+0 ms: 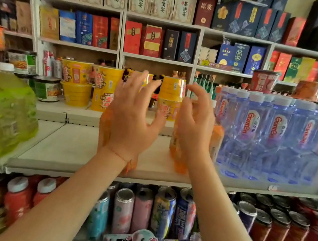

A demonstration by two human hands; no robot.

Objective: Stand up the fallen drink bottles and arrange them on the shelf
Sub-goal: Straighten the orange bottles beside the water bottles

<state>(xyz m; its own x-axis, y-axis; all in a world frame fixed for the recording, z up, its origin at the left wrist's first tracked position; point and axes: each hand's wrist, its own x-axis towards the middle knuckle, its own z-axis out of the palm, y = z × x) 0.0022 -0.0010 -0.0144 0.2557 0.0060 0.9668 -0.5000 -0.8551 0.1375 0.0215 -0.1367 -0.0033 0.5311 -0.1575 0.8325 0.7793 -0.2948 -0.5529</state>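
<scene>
Your two forearms reach up from the near edge; both hands sit in front of the orange bottles. Your left hand (133, 116) has its fingers spread and relaxed, holding nothing, in front of the left orange drink bottle (104, 126). Your right hand (194, 121) has fingers loosely curved, grasping nothing visible, in front of the right orange drink bottle (177, 144). Count: two orange bottles, both upright on the middle shelf (70, 148), apart from each other, mostly hidden by the hands; contact with either cannot be told.

Open room: bare shelf board between the two bottles and a wider bare stretch left of them, running to the green drink bottles (3, 108) at the left edge. Right of the orange pair, a packed row of clear water bottles (276, 137) stands just beside, leaving no gap. Far behind, yellow noodle cups (88, 86) are stacked, at least six visible. Below the shelf front edge, cans (139, 211) stand in rows.
</scene>
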